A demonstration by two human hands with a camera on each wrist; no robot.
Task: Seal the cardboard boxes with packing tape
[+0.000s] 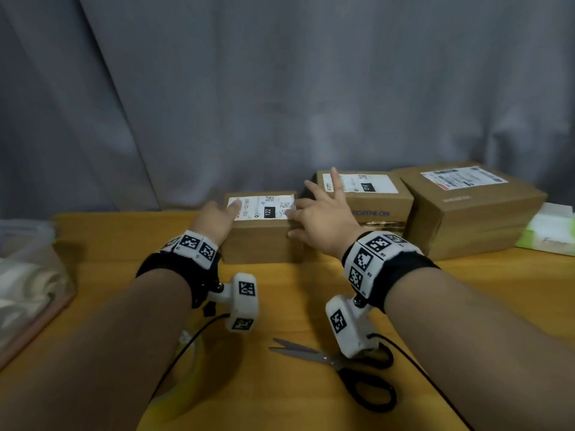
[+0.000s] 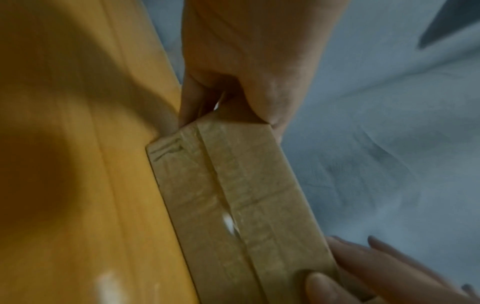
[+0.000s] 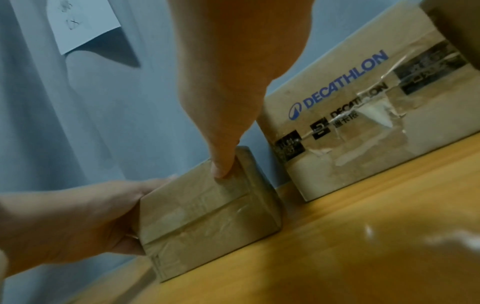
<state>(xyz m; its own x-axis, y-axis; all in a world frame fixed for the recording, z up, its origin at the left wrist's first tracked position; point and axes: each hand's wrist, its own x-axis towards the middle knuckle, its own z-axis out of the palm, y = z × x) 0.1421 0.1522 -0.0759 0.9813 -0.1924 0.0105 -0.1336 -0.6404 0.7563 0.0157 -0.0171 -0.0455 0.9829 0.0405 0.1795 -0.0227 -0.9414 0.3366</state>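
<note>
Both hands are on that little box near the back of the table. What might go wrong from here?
The small box sits close to the Decathlon box, so turning it could knock that neighbour. The right hand touches it mostly with a thumb on the front face while the left hand grips its end, so it might slip. The open scissors lie under the right forearm and could be swept aside.

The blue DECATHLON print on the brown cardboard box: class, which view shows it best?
Right wrist: the blue DECATHLON print reads clearly on the brown cardboard box. Head view shows it small and blurred. Left wrist misses it.

Matt cardboard box (image 1: 261, 241), glossy wood table (image 1: 280, 306)
</note>
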